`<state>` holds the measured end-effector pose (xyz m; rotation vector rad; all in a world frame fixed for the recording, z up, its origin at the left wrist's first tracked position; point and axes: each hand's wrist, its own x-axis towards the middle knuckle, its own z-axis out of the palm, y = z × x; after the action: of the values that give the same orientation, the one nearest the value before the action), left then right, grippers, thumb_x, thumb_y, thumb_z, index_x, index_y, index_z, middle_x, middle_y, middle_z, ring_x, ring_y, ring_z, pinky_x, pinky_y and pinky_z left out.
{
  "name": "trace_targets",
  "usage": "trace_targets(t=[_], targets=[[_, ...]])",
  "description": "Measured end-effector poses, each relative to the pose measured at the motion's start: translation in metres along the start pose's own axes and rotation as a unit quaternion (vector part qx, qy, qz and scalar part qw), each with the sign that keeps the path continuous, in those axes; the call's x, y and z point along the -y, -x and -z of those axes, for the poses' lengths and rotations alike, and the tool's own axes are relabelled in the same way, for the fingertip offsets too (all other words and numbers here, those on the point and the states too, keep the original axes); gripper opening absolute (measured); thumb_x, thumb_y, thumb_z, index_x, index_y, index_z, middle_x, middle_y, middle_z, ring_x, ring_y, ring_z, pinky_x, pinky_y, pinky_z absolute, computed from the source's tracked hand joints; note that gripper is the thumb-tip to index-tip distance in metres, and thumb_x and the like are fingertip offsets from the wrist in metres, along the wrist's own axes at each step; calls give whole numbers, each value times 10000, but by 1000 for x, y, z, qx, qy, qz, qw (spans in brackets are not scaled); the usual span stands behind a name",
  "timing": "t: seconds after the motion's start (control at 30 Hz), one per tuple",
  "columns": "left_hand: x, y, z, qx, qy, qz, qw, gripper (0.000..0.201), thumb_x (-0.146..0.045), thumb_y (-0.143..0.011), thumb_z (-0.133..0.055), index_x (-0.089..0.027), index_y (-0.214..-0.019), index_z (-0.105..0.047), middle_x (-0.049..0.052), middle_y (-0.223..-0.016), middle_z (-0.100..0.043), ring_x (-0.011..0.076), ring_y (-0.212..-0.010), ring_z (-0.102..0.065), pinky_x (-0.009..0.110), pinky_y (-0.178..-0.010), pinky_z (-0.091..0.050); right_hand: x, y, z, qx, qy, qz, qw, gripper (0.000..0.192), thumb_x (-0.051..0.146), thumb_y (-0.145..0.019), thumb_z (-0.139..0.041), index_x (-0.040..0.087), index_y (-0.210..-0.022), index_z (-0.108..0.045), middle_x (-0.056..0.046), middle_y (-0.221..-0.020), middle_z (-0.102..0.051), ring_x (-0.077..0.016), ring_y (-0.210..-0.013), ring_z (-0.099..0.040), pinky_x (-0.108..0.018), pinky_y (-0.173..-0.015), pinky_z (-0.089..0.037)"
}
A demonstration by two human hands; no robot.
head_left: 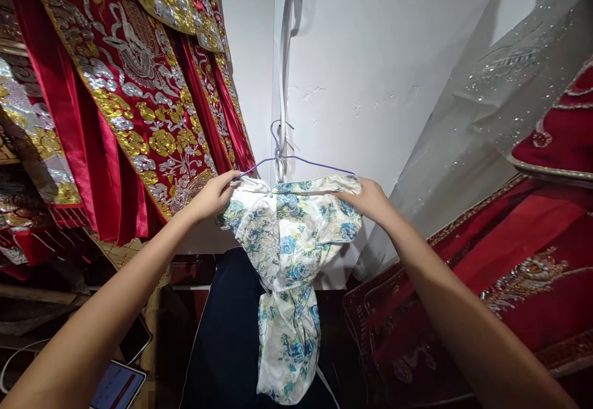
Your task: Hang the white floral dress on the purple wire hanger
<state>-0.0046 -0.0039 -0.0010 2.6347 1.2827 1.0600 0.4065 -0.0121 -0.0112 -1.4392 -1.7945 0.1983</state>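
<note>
A white garment with blue and yellow floral print (296,267) hangs down in front of me from a thin purple hanger (310,162). My left hand (217,194) is closed around the garment's left shoulder at the hanger's left end. At the other end, my right hand (369,198) grips the right shoulder, with fingers tucked partly behind the cloth. The hanger's hook points up and lies by a white strip on the wall; whether it is hooked onto anything I cannot tell. The garment's lower part is bunched and twisted.
Red costumes with gold and silver embroidery (152,100) hang at the left. To the right are a sheer sparkling white fabric (463,125) and red beaded garments (523,261). A white wall (370,44) stands ahead. A lit phone (118,386) lies at lower left.
</note>
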Motion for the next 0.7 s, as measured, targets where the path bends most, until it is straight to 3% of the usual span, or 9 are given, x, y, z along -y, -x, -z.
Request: trace_targets(t=[0.13,0.2,0.27,0.33,0.43,0.5,0.6,0.7], targets=[[0,0,1,4,19,16,1000,381,-287,-951,-438,-182,-1282,-595,93,-1227,-691,253,-1054,-653,347,-950,-494,1,1,2,-107,28,33,993,416,461,-692,-746,175,-992,-708,-68,-826,-728,-271,-788,-664,-311,-645,-470],[2,-1,1,4,22,19,1000,392,-300,-950,-441,-182,-1289,-597,92,-1242,-687,259,-1079,-648,352,-972,-486,-3,0,3,-106,32,33,993,474,473,-671,-766,176,-1035,-700,-76,-866,-737,-276,-810,-666,-309,-648,-468],[3,-1,1,5,26,25,999,405,-315,-950,-443,-177,-1299,-595,97,-1267,-679,269,-1112,-639,361,-997,-476,-7,-2,1,-71,27,26,997,404,489,-686,-750,166,-924,-712,-85,-839,-737,-280,-803,-667,-306,-641,-462],[3,-1,1,6,28,32,999,416,-332,-951,-445,-171,-1304,-594,103,-1283,-672,279,-1129,-634,370,-1007,-473,-11,-2,-1,-75,20,13,997,371,472,-702,-732,157,-897,-708,-80,-776,-727,-268,-751,-661,-298,-618,-450],[4,-1,3,17,30,35,999,425,-358,-955,-442,-181,-1312,-593,100,-1298,-667,290,-1141,-632,376,-1005,-477,-11,0,-2,-135,9,4,991,608,421,-676,-757,146,-1208,-649,-84,-841,-743,-259,-755,-665,-296,-626,-461],[5,-2,6,25,26,32,999,425,-370,-957,-439,-192,-1312,-593,94,-1299,-666,295,-1146,-630,376,-994,-483,-8,1,0,-109,7,10,994,613,424,-680,-759,147,-1219,-666,-93,-893,-751,-272,-815,-678,-303,-653,-473],[10,-6,14,23,-1,24,999,412,-366,-957,-434,-203,-1303,-588,96,-1293,-658,303,-1151,-622,391,-989,-484,-3,-2,10,-41,1,-19,999,434,497,-669,-775,136,-910,-766,-71,-787,-735,-306,-815,-683,-318,-644,-479],[16,-11,21,-18,-29,13,999,471,-362,-949,-464,-220,-1397,-484,123,-1380,-578,311,-1238,-563,432,-1024,-455,3,-8,27,67,-118,-60,989,475,553,-611,-829,142,-842,-771,-72,-784,-745,-315,-799,-697,-356,-669,-533]])
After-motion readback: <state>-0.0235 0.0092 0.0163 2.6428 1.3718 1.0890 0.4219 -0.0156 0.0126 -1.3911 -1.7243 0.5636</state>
